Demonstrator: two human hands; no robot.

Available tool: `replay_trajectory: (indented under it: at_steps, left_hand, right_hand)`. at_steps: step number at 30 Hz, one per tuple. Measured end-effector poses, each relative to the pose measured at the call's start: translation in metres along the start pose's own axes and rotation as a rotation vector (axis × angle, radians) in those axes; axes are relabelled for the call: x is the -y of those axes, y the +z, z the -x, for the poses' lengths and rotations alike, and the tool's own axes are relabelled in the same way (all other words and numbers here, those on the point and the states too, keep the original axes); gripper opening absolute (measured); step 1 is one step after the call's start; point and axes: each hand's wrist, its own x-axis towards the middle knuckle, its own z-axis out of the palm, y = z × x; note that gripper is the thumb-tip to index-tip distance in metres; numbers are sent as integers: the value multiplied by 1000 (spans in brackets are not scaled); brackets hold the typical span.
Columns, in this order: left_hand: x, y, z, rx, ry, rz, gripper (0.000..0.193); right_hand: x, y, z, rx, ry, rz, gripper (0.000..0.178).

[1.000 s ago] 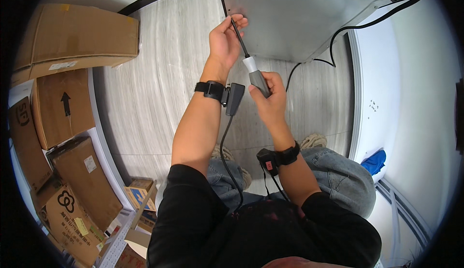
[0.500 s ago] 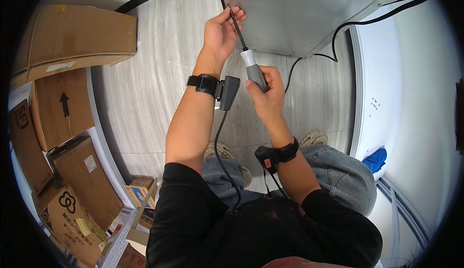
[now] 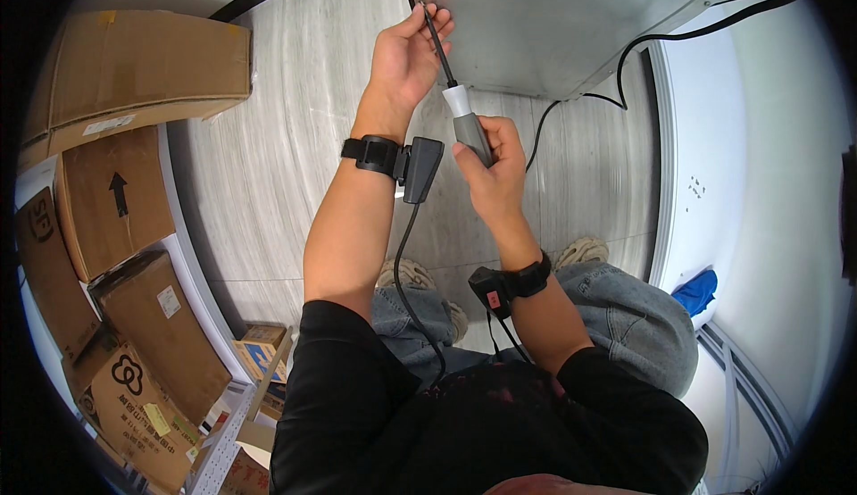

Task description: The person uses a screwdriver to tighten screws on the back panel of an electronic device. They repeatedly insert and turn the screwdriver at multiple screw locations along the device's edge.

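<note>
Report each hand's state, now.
Left hand: partly curled at the screwdriver shaft, near its tip; whether it grips cannot be told.
Right hand: closed, holding the grey screwdriver handle.

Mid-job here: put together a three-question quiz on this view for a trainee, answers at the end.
1. Which hand grips the screwdriver by its grey handle?

2. The left hand is closest to:
A. the grey handle
B. the dark shaft, toward its tip
C. a shoe

3. Fill in: the cardboard boxes are on the person's ____ side.

Key:
1. The right hand
2. B
3. Left
</note>
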Motion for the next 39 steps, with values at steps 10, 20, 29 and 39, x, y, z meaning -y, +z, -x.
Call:
replay_trajectory:
  at_steps: [10, 20, 29, 39]
  left_hand:
    - [-7, -3, 0, 13, -31, -60, 19]
    - [-20, -2, 2, 81, 45, -485, 27]
    - [-23, -2, 4, 156, 61, -524, 28]
    - [-24, -5, 0, 150, 78, -641, 27]
  right_hand:
    - [25, 15, 9, -36, 258, -90, 29]
    - [37, 29, 12, -145, 459, -613, 30]
    - [28, 34, 11, -216, 544, -663, 22]
    - [25, 33, 16, -159, 500, -487, 27]
